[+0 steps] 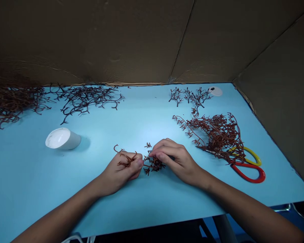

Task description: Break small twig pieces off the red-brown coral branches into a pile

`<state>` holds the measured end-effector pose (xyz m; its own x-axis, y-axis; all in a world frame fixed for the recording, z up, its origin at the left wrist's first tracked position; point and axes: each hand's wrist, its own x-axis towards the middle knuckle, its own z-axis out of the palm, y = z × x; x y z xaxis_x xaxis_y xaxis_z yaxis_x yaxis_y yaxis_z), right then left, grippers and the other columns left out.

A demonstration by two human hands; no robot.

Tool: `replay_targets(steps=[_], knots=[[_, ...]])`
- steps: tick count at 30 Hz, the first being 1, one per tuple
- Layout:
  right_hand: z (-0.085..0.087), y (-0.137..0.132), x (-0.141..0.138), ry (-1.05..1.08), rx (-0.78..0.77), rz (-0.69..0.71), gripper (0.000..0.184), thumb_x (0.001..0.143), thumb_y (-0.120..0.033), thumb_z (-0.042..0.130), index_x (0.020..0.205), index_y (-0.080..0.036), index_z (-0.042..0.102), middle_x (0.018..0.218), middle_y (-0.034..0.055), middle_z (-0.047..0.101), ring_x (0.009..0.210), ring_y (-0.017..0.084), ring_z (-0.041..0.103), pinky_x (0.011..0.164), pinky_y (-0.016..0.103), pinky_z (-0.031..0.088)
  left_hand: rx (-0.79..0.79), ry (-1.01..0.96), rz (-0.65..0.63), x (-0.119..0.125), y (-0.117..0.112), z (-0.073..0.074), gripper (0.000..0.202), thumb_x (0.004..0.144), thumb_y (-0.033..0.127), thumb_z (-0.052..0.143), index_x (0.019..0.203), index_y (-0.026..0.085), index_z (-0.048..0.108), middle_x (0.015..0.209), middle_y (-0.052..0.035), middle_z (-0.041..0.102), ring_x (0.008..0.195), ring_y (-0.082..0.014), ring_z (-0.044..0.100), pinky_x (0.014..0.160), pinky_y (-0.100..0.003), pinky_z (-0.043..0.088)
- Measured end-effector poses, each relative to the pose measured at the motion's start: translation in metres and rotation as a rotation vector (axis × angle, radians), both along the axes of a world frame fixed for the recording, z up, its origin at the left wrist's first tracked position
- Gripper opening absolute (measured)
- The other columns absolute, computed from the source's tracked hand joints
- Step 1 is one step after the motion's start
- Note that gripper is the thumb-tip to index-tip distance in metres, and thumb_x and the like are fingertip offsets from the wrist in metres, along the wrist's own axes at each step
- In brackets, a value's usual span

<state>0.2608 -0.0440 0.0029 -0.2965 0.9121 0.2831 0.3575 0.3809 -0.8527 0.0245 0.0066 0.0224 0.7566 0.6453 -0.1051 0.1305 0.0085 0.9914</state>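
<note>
My left hand [121, 170] and my right hand [176, 162] meet over the middle of the pale blue table [103, 202]. Between them is a small branching sprig of reddish-brown dried seaweed [154, 163], pinched by the fingertips of both hands. A short piece of the same sprig [126, 159] shows across the back of my left fingers, and a curled tip [116, 148] sticks out to the left. My fingers hide part of the sprig. A large reddish-brown seaweed heap [216, 136] lies to the right of my right hand, not touching it.
A white cylindrical tub [62, 139] lies tilted at left. Dark seaweed branches [88, 99] and a heap [8, 104] lie along the back left, with small sprigs [190, 96] at back right. Red-and-yellow scissor handles [248, 170] lie under the right heap. Cardboard walls [116, 40] rise behind.
</note>
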Motion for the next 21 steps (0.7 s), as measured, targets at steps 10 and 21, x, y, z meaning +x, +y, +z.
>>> replay_targets(steps=[10, 21], knots=[[0.0065, -0.008, -0.0057, 0.256, -0.284, 0.136, 0.039, 0.1, -0.055, 0.069, 0.109, -0.017, 0.076, 0.075, -0.0003, 0.067, 0.061, 0.01, 0.053, 0.056, 0.023, 0.045, -0.014, 0.005, -0.057, 0.0003, -0.0038, -0.01, 0.059, 0.109, 0.059, 0.045, 0.064, 0.021, 0.036, 0.057, 0.0056, 0.031, 0.053, -0.0106, 0.027, 0.052, -0.027, 0.024], [0.0071, 0.001, 0.0019, 0.395, -0.286, -0.017, 0.028, 0.092, -0.046, 0.081, 0.085, -0.02, 0.08, 0.075, 0.0032, 0.076, 0.062, 0.013, 0.065, 0.061, 0.028, 0.058, 0.22, -0.028, -0.095, -0.001, -0.0082, -0.0036, 0.044, 0.11, 0.024, 0.04, 0.068, 0.021, 0.027, 0.062, 0.0053, 0.026, 0.054, -0.0105, 0.026, 0.052, -0.027, 0.024]])
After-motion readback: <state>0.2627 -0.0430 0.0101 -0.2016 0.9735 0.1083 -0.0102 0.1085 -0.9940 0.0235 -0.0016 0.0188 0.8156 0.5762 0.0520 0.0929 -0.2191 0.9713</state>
